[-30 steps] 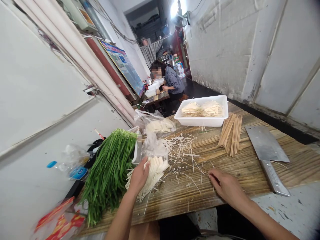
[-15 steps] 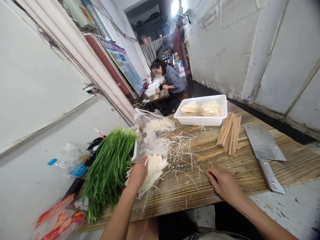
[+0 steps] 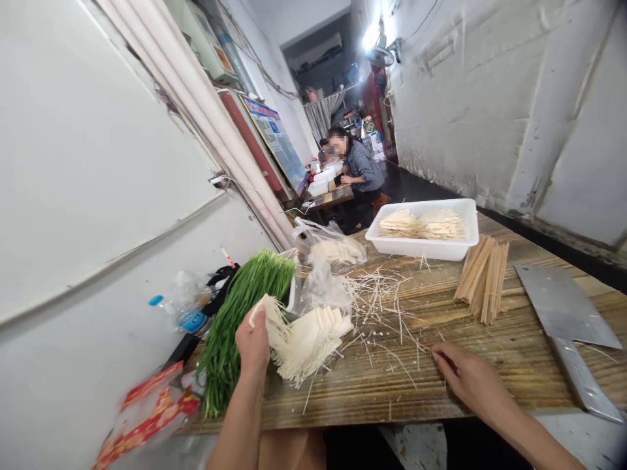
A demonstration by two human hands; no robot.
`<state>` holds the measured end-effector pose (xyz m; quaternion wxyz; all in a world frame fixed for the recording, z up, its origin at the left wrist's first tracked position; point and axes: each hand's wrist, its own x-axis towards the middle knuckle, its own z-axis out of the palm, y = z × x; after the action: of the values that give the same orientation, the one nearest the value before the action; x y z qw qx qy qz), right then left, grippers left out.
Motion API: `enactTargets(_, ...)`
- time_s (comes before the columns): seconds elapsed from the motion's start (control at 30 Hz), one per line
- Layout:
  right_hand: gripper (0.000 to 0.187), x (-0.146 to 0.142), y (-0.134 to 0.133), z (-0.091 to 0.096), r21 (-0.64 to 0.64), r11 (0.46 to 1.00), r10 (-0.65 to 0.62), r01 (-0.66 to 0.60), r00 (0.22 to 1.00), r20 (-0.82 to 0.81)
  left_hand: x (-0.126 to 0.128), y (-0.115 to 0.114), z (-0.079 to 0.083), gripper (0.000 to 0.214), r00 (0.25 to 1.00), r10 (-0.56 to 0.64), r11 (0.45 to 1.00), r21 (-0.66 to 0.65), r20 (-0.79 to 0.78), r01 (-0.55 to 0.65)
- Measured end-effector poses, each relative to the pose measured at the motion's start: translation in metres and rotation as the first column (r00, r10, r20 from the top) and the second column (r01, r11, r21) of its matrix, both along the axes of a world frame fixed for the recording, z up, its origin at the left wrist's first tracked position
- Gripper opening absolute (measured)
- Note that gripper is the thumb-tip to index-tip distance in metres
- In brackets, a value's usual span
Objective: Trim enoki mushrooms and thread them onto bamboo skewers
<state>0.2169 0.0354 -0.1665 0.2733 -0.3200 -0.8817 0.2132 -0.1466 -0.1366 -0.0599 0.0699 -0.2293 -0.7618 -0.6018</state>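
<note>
My left hand (image 3: 253,339) is closed on a thin, pale bunch of enoki mushrooms (image 3: 270,321), lifted at the left side of the pile. Just right of it lies the rest of the sliced enoki pile (image 3: 313,339), its stringy ends toward me. A thick bundle of green chives (image 3: 240,320) lies behind and left of that hand. Near the table's front edge, my right hand (image 3: 463,369) rests low with thumb and forefinger pinched together; whether something thin is between them I cannot make out.
Loose enoki strands (image 3: 375,294) litter the wooden table (image 3: 382,398). Behind are a bagged pale portion (image 3: 337,250) and a white tub (image 3: 424,248) of fanned bunches. Bamboo skewers (image 3: 482,281) and a cleaver (image 3: 568,307) lie right. A person (image 3: 362,166) sits farther back.
My left hand has drawn left and up from the enoki pile with a bunch in its fingers. My right hand keeps its pinch near the table edge. The view has shifted left.
</note>
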Motion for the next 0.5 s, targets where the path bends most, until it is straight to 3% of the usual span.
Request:
enactTargets(0.17,0.027,0.0,0.008,-0.006,0.033,0.999,0.002,-0.002,1.0,-0.007,-0.018,-0.021,0.03,0.041,0.976,-0.025,0.957,0.289,0.217,-0.039)
enactTargets(0.33,0.028,-0.005,0.015,0.005,0.033,0.999,0.011,-0.008,0.996,-0.093,-0.012,-0.039,0.059,0.033,0.886,-0.211,0.915,0.403,0.414,0.029)
enactTargets(0.43,0.026,-0.012,0.015,0.032,0.039,0.998,0.059,-0.053,0.978,-0.2,0.014,-0.038,0.065,0.032,0.735,-0.411,0.881,0.44,0.539,0.17)
enactTargets(0.5,0.024,-0.017,0.012,0.057,0.057,0.992,0.12,-0.11,0.962,-0.247,0.039,-0.029,0.06,0.032,0.532,-0.559,0.823,0.506,0.636,0.259)
